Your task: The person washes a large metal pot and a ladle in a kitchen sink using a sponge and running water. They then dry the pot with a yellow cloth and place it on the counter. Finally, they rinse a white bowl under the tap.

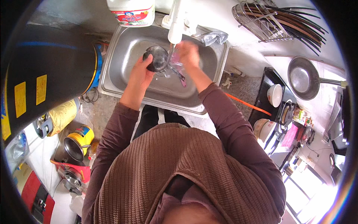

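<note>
Over a stainless steel sink, my left hand grips a small dark round bowl or pot, thumb on its edge. Water runs from a white faucet just right of it. My right hand is raised beside the stream and blurred by motion; whether its fingers hold anything cannot be made out. Between and below the hands is a pink-purple utensil with a dark strip near it, partly hidden by splashing water. A grey cloth lies on the sink's back right corner.
A white plastic tub stands behind the sink. A large dark cylinder with a blue rim is close on the left. To the right, a wire rack holds chopsticks, a wok hangs, and a black stove carries a white bowl.
</note>
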The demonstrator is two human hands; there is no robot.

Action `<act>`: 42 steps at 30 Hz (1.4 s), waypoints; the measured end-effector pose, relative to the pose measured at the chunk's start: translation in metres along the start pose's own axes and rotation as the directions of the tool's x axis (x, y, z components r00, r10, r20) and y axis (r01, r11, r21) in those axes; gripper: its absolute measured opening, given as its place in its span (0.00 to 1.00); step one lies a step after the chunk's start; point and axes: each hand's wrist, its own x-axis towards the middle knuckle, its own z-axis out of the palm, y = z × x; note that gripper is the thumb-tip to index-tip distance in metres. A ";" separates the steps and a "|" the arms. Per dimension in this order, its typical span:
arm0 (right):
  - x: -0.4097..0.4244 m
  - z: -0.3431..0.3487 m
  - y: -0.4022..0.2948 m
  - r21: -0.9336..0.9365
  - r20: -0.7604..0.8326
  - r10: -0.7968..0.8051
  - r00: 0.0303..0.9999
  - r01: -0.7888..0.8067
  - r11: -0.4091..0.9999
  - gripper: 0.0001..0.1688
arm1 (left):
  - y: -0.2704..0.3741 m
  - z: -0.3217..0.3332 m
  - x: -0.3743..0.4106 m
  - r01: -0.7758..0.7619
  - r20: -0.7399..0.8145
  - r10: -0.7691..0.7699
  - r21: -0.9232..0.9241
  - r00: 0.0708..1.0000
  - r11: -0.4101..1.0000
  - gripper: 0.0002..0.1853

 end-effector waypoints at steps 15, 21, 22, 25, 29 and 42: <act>-0.071 -0.025 -0.060 0.323 0.033 -0.368 0.929 0.338 0.884 0.12 | -0.030 0.031 -0.020 0.041 0.023 -0.040 -0.051 0.999 0.998 0.13; -0.053 -0.001 -0.074 0.084 0.193 -0.379 0.905 0.370 0.925 0.24 | -0.038 0.025 -0.031 0.032 -0.001 -0.032 0.142 0.999 0.989 0.15; -0.041 -0.007 -0.078 -0.027 0.383 -0.101 0.918 0.120 0.992 0.25 | -0.040 0.021 -0.030 0.020 0.020 -0.024 0.184 1.000 0.983 0.15; -0.047 -0.006 -0.048 0.311 0.343 0.110 0.933 -0.223 0.924 0.28 | -0.045 0.031 -0.038 -0.070 0.092 0.047 0.271 0.995 0.960 0.17; -0.086 0.011 -0.050 0.242 -0.088 -0.238 0.967 0.252 0.937 0.23 | -0.045 0.030 -0.040 -0.109 0.127 0.067 0.358 0.990 0.927 0.18; -0.082 0.017 -0.057 0.424 0.082 0.056 0.995 -0.086 0.902 0.22 | -0.045 0.018 -0.034 -0.054 0.135 0.040 0.102 0.990 0.993 0.16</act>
